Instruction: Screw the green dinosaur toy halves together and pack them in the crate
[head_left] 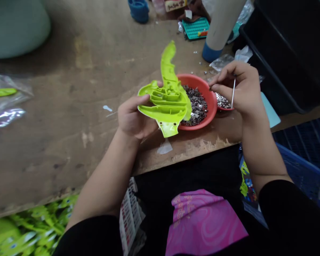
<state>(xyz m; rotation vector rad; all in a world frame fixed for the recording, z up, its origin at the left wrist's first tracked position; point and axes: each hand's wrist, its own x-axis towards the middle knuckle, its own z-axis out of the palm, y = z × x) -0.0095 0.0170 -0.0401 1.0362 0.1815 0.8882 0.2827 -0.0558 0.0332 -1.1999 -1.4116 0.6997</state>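
Observation:
My left hand (134, 119) grips a lime-green plastic shell (167, 97), shaped like a toy half with a long curved tail pointing away from me, its ribbed inside facing up. My right hand (238, 87) is closed in a pinch on a thin metal rod (233, 93) that hangs down from the fingers. It hovers over a small bowl of shiny metal pieces (223, 102). Between the hands sits a red bowl (202, 83) filled with small dark metal parts.
Worn wooden table (77, 106) with a chipped front edge. A white tube with a blue base (216, 35), a teal tray (196, 27) and a black bin (290, 53) stand at the back right. Clear bags (5, 103) lie left. Blue crate (304, 167) at right; green packaged toys (29, 231) below left.

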